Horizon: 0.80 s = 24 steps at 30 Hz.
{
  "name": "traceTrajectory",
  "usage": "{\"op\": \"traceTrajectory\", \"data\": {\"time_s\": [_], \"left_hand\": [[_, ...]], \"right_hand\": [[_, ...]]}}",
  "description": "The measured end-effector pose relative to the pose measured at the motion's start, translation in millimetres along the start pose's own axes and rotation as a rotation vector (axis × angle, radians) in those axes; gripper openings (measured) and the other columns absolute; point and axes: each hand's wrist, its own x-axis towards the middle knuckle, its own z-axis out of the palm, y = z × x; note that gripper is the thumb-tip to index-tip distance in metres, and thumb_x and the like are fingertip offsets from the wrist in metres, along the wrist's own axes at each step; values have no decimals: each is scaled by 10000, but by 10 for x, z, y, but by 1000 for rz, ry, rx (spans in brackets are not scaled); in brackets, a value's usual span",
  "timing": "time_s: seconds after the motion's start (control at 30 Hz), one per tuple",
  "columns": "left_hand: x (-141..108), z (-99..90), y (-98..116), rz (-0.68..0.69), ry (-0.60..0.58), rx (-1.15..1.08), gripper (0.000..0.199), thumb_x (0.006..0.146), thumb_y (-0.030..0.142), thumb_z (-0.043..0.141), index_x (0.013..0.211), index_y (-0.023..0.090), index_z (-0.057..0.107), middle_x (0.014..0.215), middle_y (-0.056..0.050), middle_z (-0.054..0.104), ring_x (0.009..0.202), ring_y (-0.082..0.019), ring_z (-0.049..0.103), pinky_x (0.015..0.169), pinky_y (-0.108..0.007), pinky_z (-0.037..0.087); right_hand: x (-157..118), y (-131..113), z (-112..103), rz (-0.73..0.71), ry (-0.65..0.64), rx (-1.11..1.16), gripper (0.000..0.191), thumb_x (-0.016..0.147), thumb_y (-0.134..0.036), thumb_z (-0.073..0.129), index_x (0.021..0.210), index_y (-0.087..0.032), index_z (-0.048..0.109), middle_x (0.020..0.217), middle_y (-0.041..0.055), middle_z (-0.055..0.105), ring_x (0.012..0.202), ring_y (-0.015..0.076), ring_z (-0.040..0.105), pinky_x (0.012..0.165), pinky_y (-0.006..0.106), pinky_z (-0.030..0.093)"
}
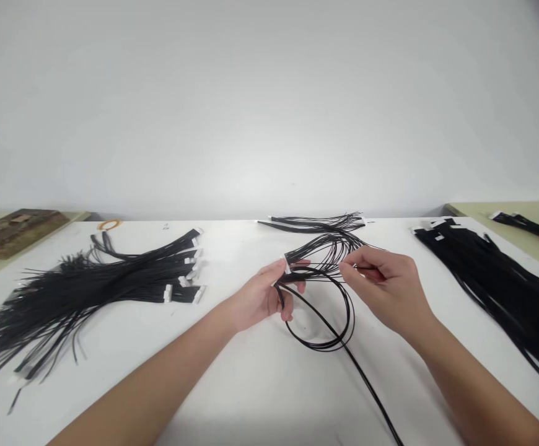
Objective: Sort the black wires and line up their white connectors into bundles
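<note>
smooth glossy white tabletop (251, 384), matt black plastic-coated wires (106, 279).

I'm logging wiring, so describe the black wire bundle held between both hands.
The bundle is many thin black strands, seemingly plastic-coated, fanning and curving rightward from a white connector gripped by the left hand. The right hand seems to pinch strands. A black coil loops below, over the white table; whether it joins is unclear.
</note>
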Motion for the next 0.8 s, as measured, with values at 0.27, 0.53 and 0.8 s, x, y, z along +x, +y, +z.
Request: {"op": "traceTrajectory", "data": {"time_s": [0.27, 0.53, 0.8], "left_hand": [[10, -22, -28, 21, -33, 28, 442, 895, 481, 353, 1201, 203, 513, 885, -40, 554, 444, -92, 547, 503, -289, 471], [0, -24, -35, 19, -71, 68, 447, 886, 483, 383, 1205, 203, 523, 897, -54, 562, 462, -91, 553, 492, -265, 456], [-4, -18, -23, -7, -70, 78, 445, 893, 478, 365, 1197, 207, 544, 916, -52, 539, 462, -93, 559, 487, -268, 445]], "right_hand": [[-17, -21, -7, 26, -27, 16, 116, 739, -215, 570, 630, -183, 592, 482, -35, 380, 474, 82, 307, 458, 231, 289], [35, -14, -57, 179, -214, 176, 164, 808, -265, 517, 678, -175, 563, 597, -12, 460, 524, 93, 355, 460, 230, 278], [-7, 185, 65, -391, 22, -388, 104, 829, -226, 539, 903, -217, 613, 800, 8, 625, 641, 107, 529, 532, 227, 342]]}}
